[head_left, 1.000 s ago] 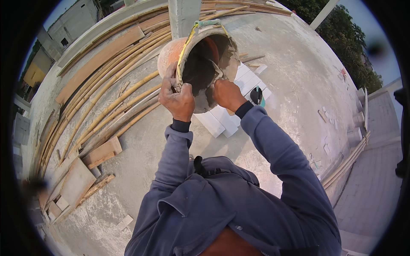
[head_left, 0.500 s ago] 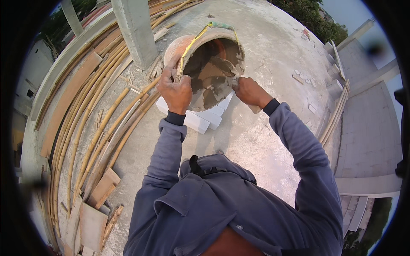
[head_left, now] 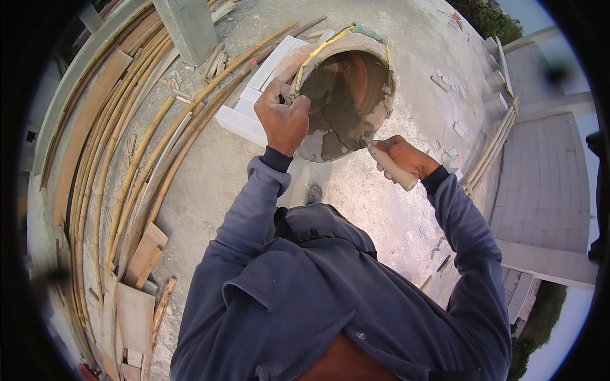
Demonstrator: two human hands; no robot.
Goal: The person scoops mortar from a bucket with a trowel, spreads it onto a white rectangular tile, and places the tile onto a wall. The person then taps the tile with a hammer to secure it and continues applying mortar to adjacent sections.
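Note:
A round, mortar-crusted bucket [head_left: 365, 79] is tilted so its mouth faces me, and its orange inner wall shows in places. Its yellow handle [head_left: 321, 47] with a green grip stands up over the far rim. Wet grey mortar [head_left: 316, 95] coats the inside. My left hand [head_left: 284, 120] is closed on the bucket's left rim. In my right hand [head_left: 410, 155] is a trowel [head_left: 395, 167], held by its pale handle. The trowel's blade reaches over the near right rim into the mortar; grey mortar covers most of it.
White blocks [head_left: 244, 115] lie beside and behind the bucket on the concrete floor [head_left: 210, 171]. Long bamboo poles [head_left: 136, 159] and boards [head_left: 89, 133] run along the left, near a concrete pillar [head_left: 185, 28]. More poles [head_left: 492, 149] and scattered chips lie to the right.
The bucket and both hands have shifted right in view. My right hand has turned, so the trowel handle now points down and right. More white blocks show left of the bucket.

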